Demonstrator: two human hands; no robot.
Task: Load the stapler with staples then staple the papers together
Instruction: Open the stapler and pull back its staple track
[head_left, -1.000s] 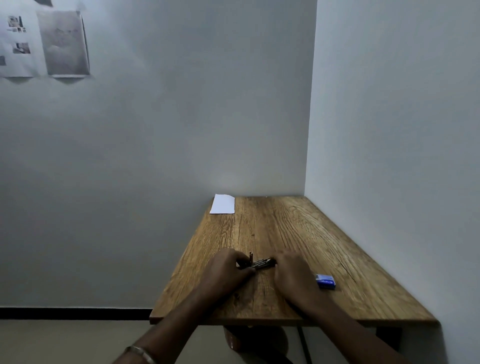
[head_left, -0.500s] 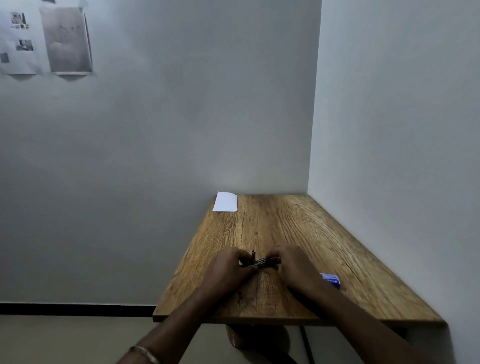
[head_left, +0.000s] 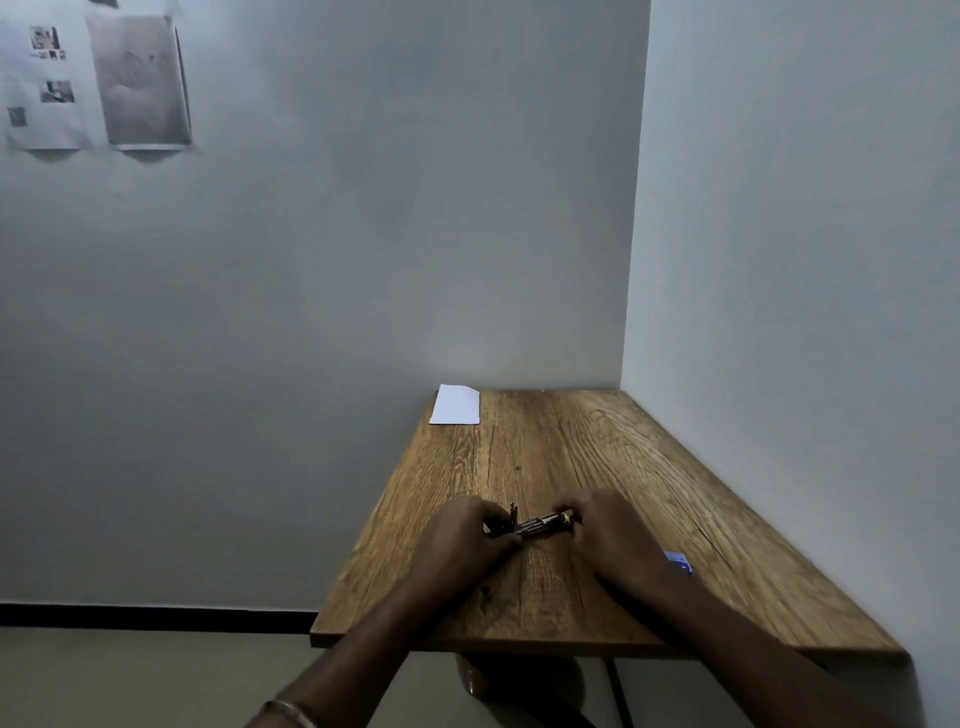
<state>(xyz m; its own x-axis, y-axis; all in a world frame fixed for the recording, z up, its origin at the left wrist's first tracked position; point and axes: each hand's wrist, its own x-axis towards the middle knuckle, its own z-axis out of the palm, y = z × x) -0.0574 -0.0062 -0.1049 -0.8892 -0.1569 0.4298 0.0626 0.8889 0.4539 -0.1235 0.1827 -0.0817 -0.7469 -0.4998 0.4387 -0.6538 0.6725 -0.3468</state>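
A small dark stapler (head_left: 540, 524) lies on the wooden table (head_left: 597, 457), near its front. My left hand (head_left: 462, 535) grips its left end, where a thin part sticks up. My right hand (head_left: 613, 530) closes on its right end. Both hands rest on the tabletop. A blue staple box (head_left: 678, 562) peeks out just right of my right wrist, mostly hidden. The white papers (head_left: 456, 405) lie flat at the table's far left corner, well away from both hands. Whether staples sit in the stapler cannot be seen.
The table fits into a corner, with a wall along its back and right sides. Its left and front edges are open to the floor. Printed sheets (head_left: 93, 83) hang on the wall at upper left. A round stool seat (head_left: 519, 680) shows under the front edge.
My right hand has slid left along the stapler, uncovering less of the blue box. The left hand keeps its grip. The view has shifted slightly.
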